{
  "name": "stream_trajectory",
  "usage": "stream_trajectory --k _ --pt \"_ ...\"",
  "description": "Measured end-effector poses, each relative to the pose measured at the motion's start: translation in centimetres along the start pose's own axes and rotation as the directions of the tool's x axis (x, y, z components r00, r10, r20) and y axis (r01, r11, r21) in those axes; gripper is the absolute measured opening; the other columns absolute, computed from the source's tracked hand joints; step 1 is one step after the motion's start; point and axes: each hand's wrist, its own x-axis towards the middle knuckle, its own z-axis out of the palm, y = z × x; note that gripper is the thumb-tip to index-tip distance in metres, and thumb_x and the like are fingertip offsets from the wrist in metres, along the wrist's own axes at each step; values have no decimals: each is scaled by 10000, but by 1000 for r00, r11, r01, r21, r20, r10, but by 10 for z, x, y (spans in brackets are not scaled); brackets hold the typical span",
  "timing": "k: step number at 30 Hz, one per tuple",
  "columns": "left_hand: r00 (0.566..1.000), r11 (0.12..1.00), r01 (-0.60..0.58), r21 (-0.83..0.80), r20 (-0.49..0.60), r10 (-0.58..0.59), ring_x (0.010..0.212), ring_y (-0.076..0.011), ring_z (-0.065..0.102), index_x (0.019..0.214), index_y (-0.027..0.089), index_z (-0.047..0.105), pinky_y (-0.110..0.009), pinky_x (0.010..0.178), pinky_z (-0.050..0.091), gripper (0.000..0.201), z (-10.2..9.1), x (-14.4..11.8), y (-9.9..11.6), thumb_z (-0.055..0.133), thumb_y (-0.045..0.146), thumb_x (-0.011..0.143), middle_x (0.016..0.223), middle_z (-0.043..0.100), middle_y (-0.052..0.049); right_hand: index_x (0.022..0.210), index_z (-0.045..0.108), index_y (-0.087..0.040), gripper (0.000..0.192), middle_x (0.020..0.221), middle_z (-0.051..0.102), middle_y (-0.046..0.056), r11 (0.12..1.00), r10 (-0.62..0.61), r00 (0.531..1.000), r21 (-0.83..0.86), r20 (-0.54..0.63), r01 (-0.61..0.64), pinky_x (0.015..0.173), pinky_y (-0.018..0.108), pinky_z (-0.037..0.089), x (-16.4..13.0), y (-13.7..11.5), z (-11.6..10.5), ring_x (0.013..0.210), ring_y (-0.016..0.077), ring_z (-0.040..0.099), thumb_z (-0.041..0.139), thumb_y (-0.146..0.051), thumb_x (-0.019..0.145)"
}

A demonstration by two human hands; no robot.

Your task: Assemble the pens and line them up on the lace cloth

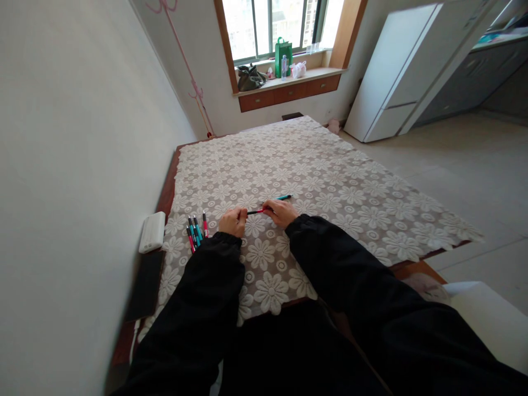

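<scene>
A red and black pen is held level between my two hands, just above the lace tablecloth. My left hand is closed on its black end. The fingers of my right hand pinch the red end. Just beyond my right hand lies a teal and black pen, partly hidden by that hand. To the left of my left hand, several teal and red pens lie side by side, and my left sleeve covers some of their lower ends.
At the table's left edge, by the wall, are a white power bank and a dark flat object with a white cable near it. Beyond the table stand a windowsill with a green bag and a white refrigerator.
</scene>
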Motion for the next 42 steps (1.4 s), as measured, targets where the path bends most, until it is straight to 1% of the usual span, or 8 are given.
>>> stream_trajectory --k 7,15,20,23,29,33,37,42 --pt "999 999 42 24 30 -43 649 -193 585 571 226 598 -308 638 410 580 -3 -1 4 326 509 998 550 573 -34 965 624 -197 65 910 687 43 995 -91 996 42 11 90 777 258 403 2 0 -1 847 170 607 579 -239 944" --pt "999 994 -43 -97 6 44 791 -192 648 896 231 690 -313 757 500 183 -6 -1 7 627 402 883 813 718 -31 968 663 -202 225 863 686 54 998 0 999 -63 52 4 741 269 381 1 0 -1 804 180 609 461 -293 1006" --pt "999 982 -47 -183 -24 44 797 -183 659 945 231 681 -317 794 515 177 -6 -1 9 680 371 837 836 728 -19 988 663 -203 238 871 684 52 996 35 998 -82 50 -30 725 260 371 1 -2 -2 798 173 606 455 -318 1015" --pt "999 974 -17 -227 -43 7 790 -172 666 990 220 670 -300 772 513 238 -5 0 8 639 415 858 861 730 -22 996 659 -199 236 897 688 56 997 32 999 -72 32 -29 738 257 376 1 -3 -3 823 173 611 457 -318 1016" --pt "999 988 -38 -151 23 41 742 -191 642 737 214 655 -312 728 495 376 -3 2 3 437 422 962 709 689 -31 989 654 -202 230 915 697 57 999 14 1000 -51 19 -13 741 258 378 1 -3 -2 831 172 614 456 -317 1017" --pt "996 980 -82 -180 -35 77 796 -189 652 932 218 683 -310 755 508 167 -2 1 4 578 336 879 853 714 -37 988 655 -203 235 887 690 54 998 24 1000 -66 21 -22 729 259 370 1 -2 -1 811 174 609 454 -323 1017" --pt "995 971 -88 -223 -62 76 847 -186 670 1026 225 665 -315 801 514 203 1 0 4 574 345 890 934 729 -40 994 655 -203 236 878 689 55 996 44 999 -82 22 -42 717 260 364 1 -2 -2 789 173 607 460 -334 1016" --pt "1000 987 -12 -161 -16 9 797 -199 653 784 216 659 -316 746 510 334 2 2 0 462 426 953 788 705 -45 1000 656 -205 237 887 695 53 996 32 999 -87 19 -31 727 260 370 1 -3 -3 809 174 612 453 -326 1017"
